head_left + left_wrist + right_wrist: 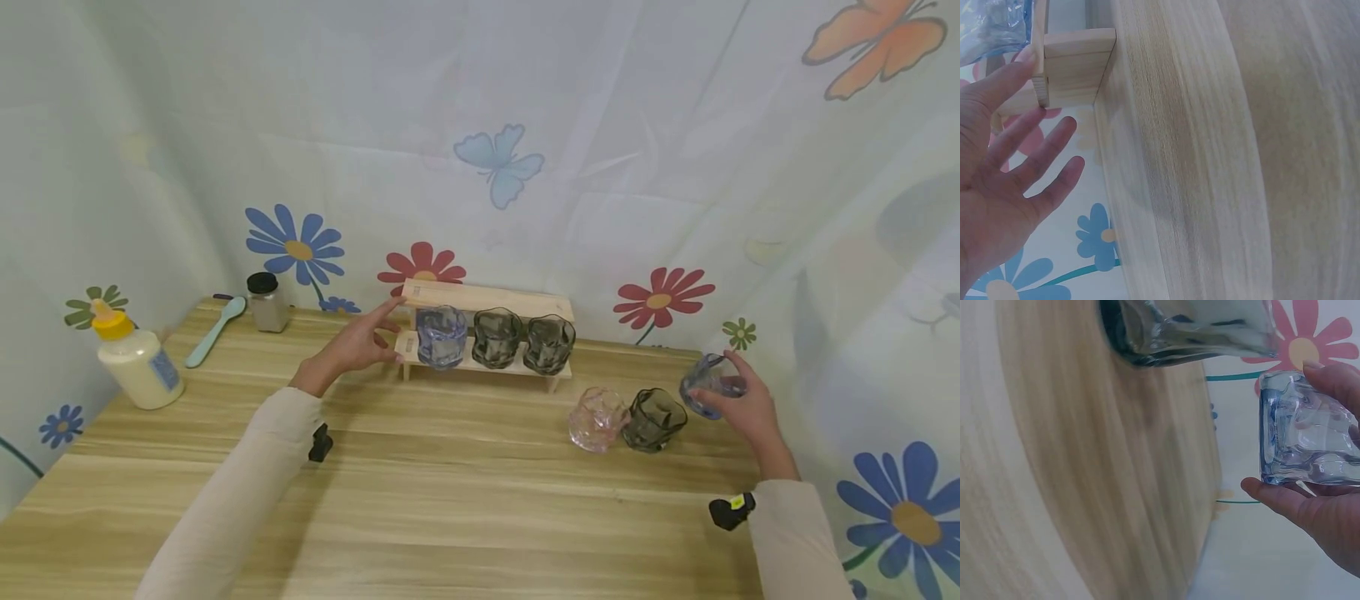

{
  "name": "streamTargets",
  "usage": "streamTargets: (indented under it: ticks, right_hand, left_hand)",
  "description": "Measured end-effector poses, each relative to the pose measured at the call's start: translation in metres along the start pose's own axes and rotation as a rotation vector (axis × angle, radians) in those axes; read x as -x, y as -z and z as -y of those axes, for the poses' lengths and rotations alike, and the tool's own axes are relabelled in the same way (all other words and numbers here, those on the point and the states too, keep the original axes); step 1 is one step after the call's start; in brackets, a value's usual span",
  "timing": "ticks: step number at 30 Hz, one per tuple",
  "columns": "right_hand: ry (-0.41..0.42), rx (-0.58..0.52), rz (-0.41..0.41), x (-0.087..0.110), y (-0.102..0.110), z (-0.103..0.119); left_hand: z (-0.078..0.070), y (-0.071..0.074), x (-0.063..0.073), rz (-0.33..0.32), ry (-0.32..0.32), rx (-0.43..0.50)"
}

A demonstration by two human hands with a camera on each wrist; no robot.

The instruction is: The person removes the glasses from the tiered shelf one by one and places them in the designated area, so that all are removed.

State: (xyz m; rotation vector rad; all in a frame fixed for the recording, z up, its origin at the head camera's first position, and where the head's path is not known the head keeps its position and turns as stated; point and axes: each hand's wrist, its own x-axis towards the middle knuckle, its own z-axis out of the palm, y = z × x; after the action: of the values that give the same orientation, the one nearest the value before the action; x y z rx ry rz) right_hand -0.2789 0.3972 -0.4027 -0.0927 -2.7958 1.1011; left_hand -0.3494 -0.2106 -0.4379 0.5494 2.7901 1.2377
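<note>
My right hand grips a bluish clear glass cup between thumb and fingers at the table's right side; in the right wrist view this cup has thick wavy walls. My left hand is at the left end of a two-level wooden rack, thumb at the lower shelf and a finger near the upper one, other fingers spread. On the lower shelf stand a blue cup and two grey cups, one in the middle and one at the right.
A pink cup and a grey cup stand side by side on the wooden table. At the left are a glue bottle, a light blue spoon and a black-lidded jar. A flowered curtain hangs behind.
</note>
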Motion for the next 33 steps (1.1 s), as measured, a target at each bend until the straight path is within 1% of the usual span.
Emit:
streamTargets:
  ticks: [5, 19, 21, 22, 28, 29, 33]
  right_hand:
    - [-0.03, -0.019, 0.028, 0.001, -0.005, -0.012]
    - [-0.059, -0.003, 0.026, 0.006, -0.018, -0.037]
    - [-0.058, 0.005, 0.025, 0.007, -0.02, -0.039]
    - [-0.062, 0.006, 0.011, 0.008, -0.021, -0.04]
    - [-0.043, 0.034, 0.0, 0.011, -0.025, -0.039]
    - [-0.037, 0.031, 0.018, 0.012, -0.025, -0.039]
    - [-0.044, 0.038, 0.044, 0.015, -0.027, -0.039]
  left_hand:
    - [-0.001, -0.001, 0.0, -0.003, 0.001, -0.004]
    - [0.001, -0.001, -0.001, -0.003, 0.015, -0.006]
    - [0.001, -0.001, -0.001, 0.0, 0.014, -0.006]
    - [0.002, -0.001, -0.001, 0.0, 0.015, -0.007]
    - [0.001, -0.002, 0.0, -0.004, 0.02, -0.001]
    - [0.001, -0.002, -0.001, -0.007, 0.022, -0.001]
    - [0.0, -0.002, 0.0, -0.01, 0.025, 0.0]
